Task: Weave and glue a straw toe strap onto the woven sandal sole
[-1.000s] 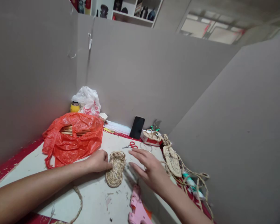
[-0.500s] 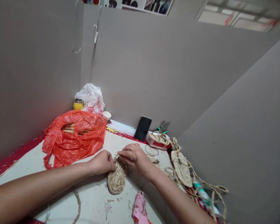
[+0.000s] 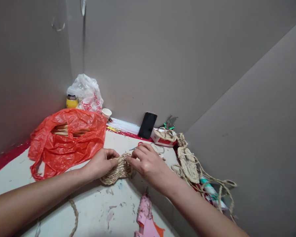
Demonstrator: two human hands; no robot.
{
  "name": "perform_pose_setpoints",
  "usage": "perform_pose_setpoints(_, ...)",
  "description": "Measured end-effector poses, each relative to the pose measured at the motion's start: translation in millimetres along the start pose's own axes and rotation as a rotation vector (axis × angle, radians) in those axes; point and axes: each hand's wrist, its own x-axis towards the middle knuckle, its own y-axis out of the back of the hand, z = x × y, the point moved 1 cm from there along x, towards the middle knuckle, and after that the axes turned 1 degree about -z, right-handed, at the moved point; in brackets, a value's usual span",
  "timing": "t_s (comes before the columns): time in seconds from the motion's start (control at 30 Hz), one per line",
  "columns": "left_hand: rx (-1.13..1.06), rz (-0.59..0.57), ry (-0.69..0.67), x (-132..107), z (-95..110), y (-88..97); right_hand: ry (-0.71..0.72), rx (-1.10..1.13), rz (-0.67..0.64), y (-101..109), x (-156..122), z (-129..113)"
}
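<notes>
Sole (image 3: 114, 172) has turned sideways between left hand (image 3: 101, 163) and right hand (image 3: 148, 163).

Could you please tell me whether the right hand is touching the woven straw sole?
Touching. The head view shows the right hand pinching the edge of the woven straw sole, with no gap.

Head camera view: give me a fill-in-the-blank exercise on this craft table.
The left hand and right hand grip the woven sole; beside the left hand lies a red-orange plastic ____.
A black ____ leans against the back wall.
The glue gun at the picture's bottom edge is ____.
Missing: bag; phone; pink.
</notes>
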Motion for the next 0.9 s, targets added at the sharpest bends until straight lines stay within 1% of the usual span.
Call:
perform_pose_setpoints(0.1,0.043,0.011,-0.023,-1,3,0.0,-0.005,-0.057,-0.033,3,2,-6)
perform_pose_setpoints(0.23,0.101,0.026,-0.046,-6,7,-2.0,-0.046,-0.101,-0.048,6,5,-12)
perform_pose_setpoints(0.47,0.15,0.013,-0.077,-8,16,-9.0,-0.039,-0.095,-0.049,8,6,-15)
perform_pose_setpoints(0.7,0.163,-0.022,-0.069,-6,11,-12.5,-0.048,-0.042,-0.021,8,5,-16)
perform_pose_setpoints(0.9,0.186,-0.039,-0.094,-3,10,-12.2,-0.051,0.01,0.004,9,2,-14)
